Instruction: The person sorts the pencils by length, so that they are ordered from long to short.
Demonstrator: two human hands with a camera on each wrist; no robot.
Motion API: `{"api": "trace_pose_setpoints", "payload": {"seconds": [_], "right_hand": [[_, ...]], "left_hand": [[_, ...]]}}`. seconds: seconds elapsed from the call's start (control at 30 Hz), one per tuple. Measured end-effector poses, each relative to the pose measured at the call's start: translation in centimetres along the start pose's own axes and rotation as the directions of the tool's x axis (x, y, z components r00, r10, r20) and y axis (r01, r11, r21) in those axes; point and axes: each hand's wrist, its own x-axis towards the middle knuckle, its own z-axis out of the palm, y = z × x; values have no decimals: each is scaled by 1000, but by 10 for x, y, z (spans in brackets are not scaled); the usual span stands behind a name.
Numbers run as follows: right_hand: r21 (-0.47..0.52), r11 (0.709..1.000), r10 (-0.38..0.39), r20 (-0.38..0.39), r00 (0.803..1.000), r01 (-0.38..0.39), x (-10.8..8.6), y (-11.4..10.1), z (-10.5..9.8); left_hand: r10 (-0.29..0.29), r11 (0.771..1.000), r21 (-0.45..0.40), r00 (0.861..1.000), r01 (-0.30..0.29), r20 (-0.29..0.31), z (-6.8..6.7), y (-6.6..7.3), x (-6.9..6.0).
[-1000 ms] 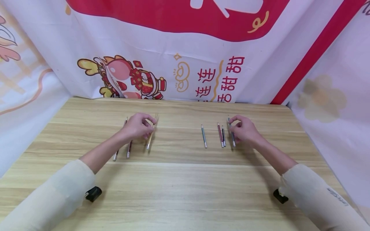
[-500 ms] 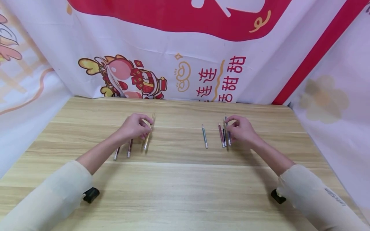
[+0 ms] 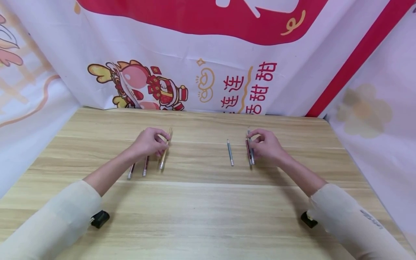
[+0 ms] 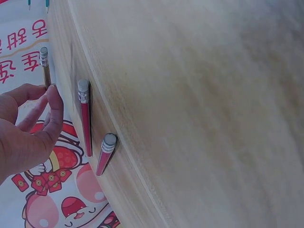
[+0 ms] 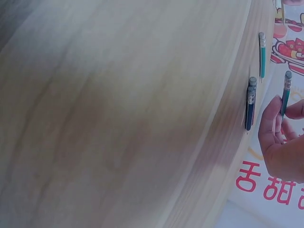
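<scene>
My left hand (image 3: 151,141) pinches a yellow pencil (image 3: 163,157) between thumb and fingers; the left wrist view shows its eraser end (image 4: 44,59) raised above the fingertips. Two red pencils (image 3: 146,166) (image 4: 85,121) lie on the table beside and partly under that hand. With thumb and fingers my right hand (image 3: 267,145) pinches a green pencil (image 5: 286,90), held over a red pencil (image 3: 248,150) and a dark pencil (image 5: 250,111), which lie close together. Another green pencil (image 3: 230,153) (image 5: 262,57) lies apart, to the left of these.
The wooden table (image 3: 201,213) ends at a white and red printed cloth (image 3: 195,47) hanging behind it. Black wrist devices (image 3: 100,219) (image 3: 308,219) show beneath both sleeves.
My right hand has moved left with its green pencil, from beside the red and dark pencils to over them. My left hand has shifted slightly left with the yellow pencil.
</scene>
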Motion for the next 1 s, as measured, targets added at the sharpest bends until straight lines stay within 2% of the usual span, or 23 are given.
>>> {"api": "trace_pose_setpoints", "payload": {"seconds": [0.3,0.5,0.8,1.0], "right_hand": [[88,996,29,41,999,-33,2,-7,7],[177,984,16,63,998,-27,4,-7,12],[159,987,14,111,994,-32,3,-9,19],[205,978,-10,140,990,-19,4,-13,25]], "left_hand": [[-8,1000,11,1000,8,-3,-2,-2,-1],[-7,1000,16,1000,7,-5,-3,-3,-1],[-7,1000,15,1000,7,5,-3,-4,1],[-26,1000,14,1000,26,5,-4,-5,-2]]}}
